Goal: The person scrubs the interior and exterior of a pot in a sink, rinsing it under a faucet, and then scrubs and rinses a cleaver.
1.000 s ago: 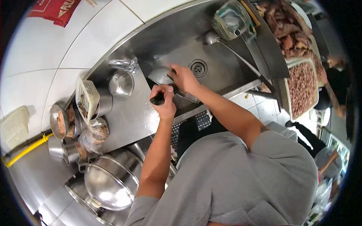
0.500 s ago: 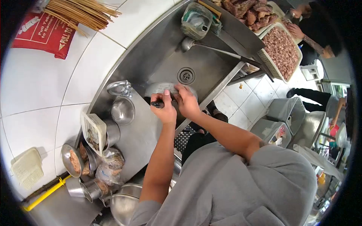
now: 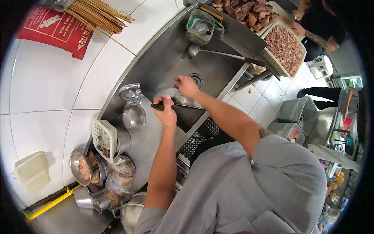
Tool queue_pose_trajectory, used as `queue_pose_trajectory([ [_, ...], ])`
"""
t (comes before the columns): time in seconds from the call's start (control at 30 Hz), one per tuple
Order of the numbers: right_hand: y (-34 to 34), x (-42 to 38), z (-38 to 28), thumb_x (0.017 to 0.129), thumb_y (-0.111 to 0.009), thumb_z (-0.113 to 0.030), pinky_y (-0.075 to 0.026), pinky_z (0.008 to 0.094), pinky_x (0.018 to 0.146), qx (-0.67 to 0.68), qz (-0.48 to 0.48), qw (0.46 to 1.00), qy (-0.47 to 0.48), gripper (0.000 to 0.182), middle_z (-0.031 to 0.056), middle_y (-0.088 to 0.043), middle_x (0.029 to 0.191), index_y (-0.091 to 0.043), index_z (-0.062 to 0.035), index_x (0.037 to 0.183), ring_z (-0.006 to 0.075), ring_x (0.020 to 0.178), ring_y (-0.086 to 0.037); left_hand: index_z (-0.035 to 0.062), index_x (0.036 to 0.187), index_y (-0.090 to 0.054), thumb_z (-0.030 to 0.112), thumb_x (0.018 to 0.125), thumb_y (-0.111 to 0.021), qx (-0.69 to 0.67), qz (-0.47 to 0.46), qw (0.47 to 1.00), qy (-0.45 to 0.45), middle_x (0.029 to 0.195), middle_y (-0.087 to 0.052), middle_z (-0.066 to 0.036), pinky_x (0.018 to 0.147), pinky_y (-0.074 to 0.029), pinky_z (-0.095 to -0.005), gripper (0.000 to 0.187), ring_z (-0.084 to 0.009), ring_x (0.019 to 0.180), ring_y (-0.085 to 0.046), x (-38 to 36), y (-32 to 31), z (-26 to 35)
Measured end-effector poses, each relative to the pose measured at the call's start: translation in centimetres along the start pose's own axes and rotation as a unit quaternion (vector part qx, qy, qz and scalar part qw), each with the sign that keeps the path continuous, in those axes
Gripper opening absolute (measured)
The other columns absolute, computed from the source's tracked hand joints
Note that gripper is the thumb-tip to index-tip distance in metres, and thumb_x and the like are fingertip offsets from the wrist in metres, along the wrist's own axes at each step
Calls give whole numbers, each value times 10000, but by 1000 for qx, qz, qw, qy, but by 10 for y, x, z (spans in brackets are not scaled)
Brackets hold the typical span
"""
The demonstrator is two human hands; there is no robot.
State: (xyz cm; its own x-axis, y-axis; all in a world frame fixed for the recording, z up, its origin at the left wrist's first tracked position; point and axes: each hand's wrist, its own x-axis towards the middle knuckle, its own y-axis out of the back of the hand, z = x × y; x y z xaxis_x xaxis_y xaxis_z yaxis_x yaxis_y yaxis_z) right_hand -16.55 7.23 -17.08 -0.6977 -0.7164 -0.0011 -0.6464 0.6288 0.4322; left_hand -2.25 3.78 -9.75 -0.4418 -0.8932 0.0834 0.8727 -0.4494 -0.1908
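Observation:
My left hand (image 3: 165, 113) is closed around the black handle of a knife (image 3: 157, 106) over the near edge of the sink. The knife's narrow blade points right, toward the sink's front rim. Just beyond it, my right hand (image 3: 187, 86) is closed, with a small dark bit showing at its fingertips; what it holds is too small to name. Beneath both hands lies a pale, greyish rounded thing (image 3: 163, 93) in the steel sink (image 3: 222, 68), partly covered by my hands. The drain (image 3: 196, 80) shows behind my right hand.
A ladle (image 3: 218, 51) and a plastic tub (image 3: 200, 26) lie in the sink. Left are the faucet (image 3: 131, 93), a steel bowl (image 3: 133, 117) and a basket (image 3: 105, 140). Chopped meat fills a white basket (image 3: 269, 54); a co-worker's hand (image 3: 299, 29) is beside it.
My right hand has moved away from my left and up toward the drain, so the knife blade now shows. My left hand still grips the handle. The camera view has shifted slightly.

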Motion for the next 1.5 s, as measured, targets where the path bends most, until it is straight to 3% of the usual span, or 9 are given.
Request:
queue_pose_trajectory([
  [0.2, 34, 6, 27, 861, -642, -285, -489, 470, 792, -19, -6, 995, -96, 314, 235, -651, 946, -614, -16, 1020, 413, 907, -625, 64, 720, -453, 165, 831, -711, 43, 5, 999, -12, 665, -520, -22, 598, -407, -279, 299, -121, 607, -480, -6, 5, -10],
  [0.27, 52, -15, 41, 877, -657, -264, -492, 401, 763, 5, 48, 992, -115, 283, 160, -681, 921, -634, -29, 1032, 268, 829, -645, 68, 742, -455, 150, 820, -713, 70, 20, 997, -11, 694, -523, -21, 613, -428, -278, 282, -124, 622, -485, -4, 1, -6],
  [0.37, 80, -47, 53, 855, -687, -265, -494, 396, 754, 62, 106, 970, -210, 304, 140, -690, 921, -653, -20, 1032, 244, 822, -639, 65, 794, -469, 66, 764, -710, 86, 4, 995, -50, 805, -515, -36, 643, -456, -276, 243, -127, 711, -494, -8, 4, 3],
  [0.7, 177, -25, -5, 934, -619, -193, -520, 381, 654, 540, 164, 800, -201, 219, 105, -650, 939, -563, -33, 1072, 208, 784, -648, 56, 834, -404, 61, 860, -633, 73, -59, 994, -55, 692, -470, -31, 611, -432, -298, 230, -140, 601, -487, -1, 13, -9],
  [0.83, 230, -51, -32, 899, -646, -325, -485, 452, 733, 32, 130, 985, -105, 319, 181, -650, 862, -594, -23, 985, 321, 838, -637, 47, 800, -422, 86, 857, -643, 92, -35, 993, -62, 654, -490, -42, 603, -424, -303, 232, -149, 578, -485, -2, 13, -7],
  [0.9, 248, -79, -2, 912, -592, -281, -475, 493, 757, -163, 119, 978, -53, 268, 215, -652, 926, -590, -32, 1010, 408, 896, -617, 47, 782, -425, 93, 864, -638, 103, -36, 992, -60, 633, -496, -48, 602, -421, -305, 233, -151, 572, -483, -5, 14, -4],
  [1.13, 287, -330, 209, 820, -568, -230, -499, 500, 830, -221, 212, 868, -391, 279, 242, -662, 986, -654, -23, 987, 422, 930, -624, 32, 801, -441, 96, 861, -653, 72, -17, 995, -66, 667, -501, -52, 579, -423, -307, 229, -153, 573, -489, -7, 11, -4],
  [1.23, 292, -462, 217, 827, -551, -164, -498, 453, 897, -237, 235, 786, -520, 333, 232, -652, 1085, -642, -51, 1126, 394, 1031, -618, 29, 813, -444, 106, 866, -661, 60, 7, 996, -72, 690, -499, -55, 575, -424, -304, 236, -151, 572, -485, -7, 10, -7],
  [1.5, 329, -517, 198, 835, -567, -148, -499, 458, 873, -263, 222, 781, -522, 286, 241, -652, 1072, -629, -38, 1091, 404, 1013, -620, 33, 852, -429, 145, 895, -649, 54, -12, 995, -79, 684, -494, -52, 580, -419, -287, 251, -144, 579, -462, -3, 13, -17],
])
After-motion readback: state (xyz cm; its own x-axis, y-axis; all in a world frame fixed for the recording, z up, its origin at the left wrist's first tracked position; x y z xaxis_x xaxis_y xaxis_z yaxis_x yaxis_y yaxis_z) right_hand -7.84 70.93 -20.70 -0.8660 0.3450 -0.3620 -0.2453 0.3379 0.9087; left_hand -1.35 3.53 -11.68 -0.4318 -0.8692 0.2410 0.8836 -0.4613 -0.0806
